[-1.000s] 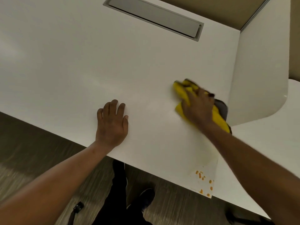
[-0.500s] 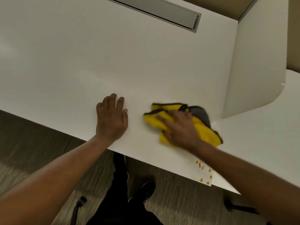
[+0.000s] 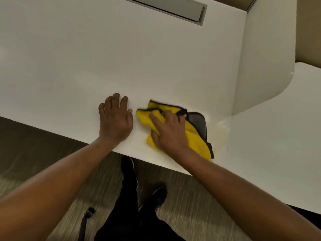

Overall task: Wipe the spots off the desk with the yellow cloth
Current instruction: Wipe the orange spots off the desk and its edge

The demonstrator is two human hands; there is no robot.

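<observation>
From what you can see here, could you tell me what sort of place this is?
Probably an office workstation: a white desk with a grey cable hatch set into its top, a white divider panel separating it from the neighbouring surface, and wood-look flooring below.

The right hand (image 3: 171, 132) presses the yellow cloth (image 3: 194, 136) on the desk (image 3: 121, 58), left hand (image 3: 115, 121) flat beside it.

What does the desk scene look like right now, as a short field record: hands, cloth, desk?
left hand: flat on the desk, palm down, holding nothing
right hand: pressed on the yellow cloth, fingers spread
yellow cloth: bunched, dark trim, near the front edge, right of the left hand
desk: white, with a faint yellowish smear right of the cloth
spots: none visible
grey slot: at the back
</observation>
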